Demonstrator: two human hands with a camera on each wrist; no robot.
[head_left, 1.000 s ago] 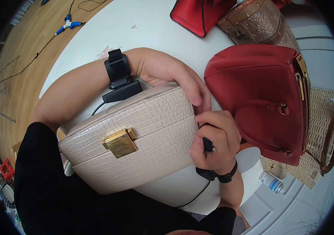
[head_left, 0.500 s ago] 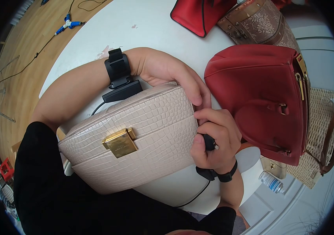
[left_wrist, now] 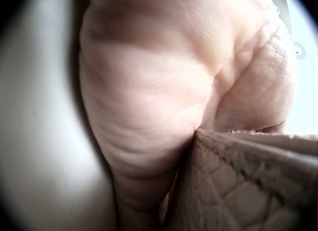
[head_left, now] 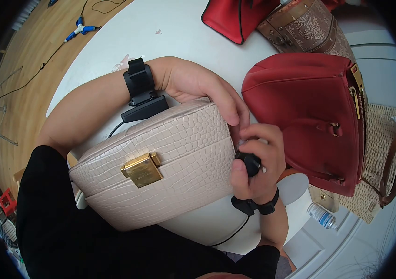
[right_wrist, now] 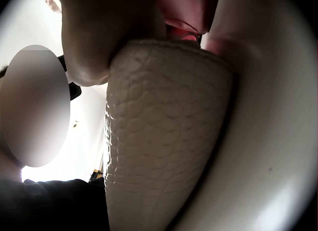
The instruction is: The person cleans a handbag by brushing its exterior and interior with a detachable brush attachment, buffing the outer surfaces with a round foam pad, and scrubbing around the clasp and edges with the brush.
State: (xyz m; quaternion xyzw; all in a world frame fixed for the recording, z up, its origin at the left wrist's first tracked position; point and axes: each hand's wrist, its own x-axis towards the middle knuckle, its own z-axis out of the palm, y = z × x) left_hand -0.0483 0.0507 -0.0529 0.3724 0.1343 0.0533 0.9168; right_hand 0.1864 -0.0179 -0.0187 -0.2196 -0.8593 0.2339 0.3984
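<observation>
A pale pink crocodile-textured handbag (head_left: 188,162) with a gold clasp (head_left: 143,170) lies tilted in front of the person. The left hand (head_left: 205,86) reaches round its far side and grips the upper right corner, fingers bent over the end. In the left wrist view, the palm (left_wrist: 149,87) lies against the bag's stitched edge (left_wrist: 233,166). At the bag's right end, the right hand (head_left: 265,160) pinches a small black rounded object (head_left: 250,163) with a little metal tip, its kind not clear. Its fingertips are close to the left fingers. The right wrist view shows the bag's textured end panel (right_wrist: 164,126).
A large red handbag (head_left: 300,107) stands just right of the hands. Behind it are another red bag (head_left: 228,21) and a brown floral case (head_left: 300,25). A woven bag (head_left: 377,153) and a small bottle (head_left: 322,216) lie at right. All surround the white table (head_left: 109,42).
The right hand has shifted slightly away from the bag's end and turned, bringing more of the black object into sight. The left hand and the bag have stayed put.
</observation>
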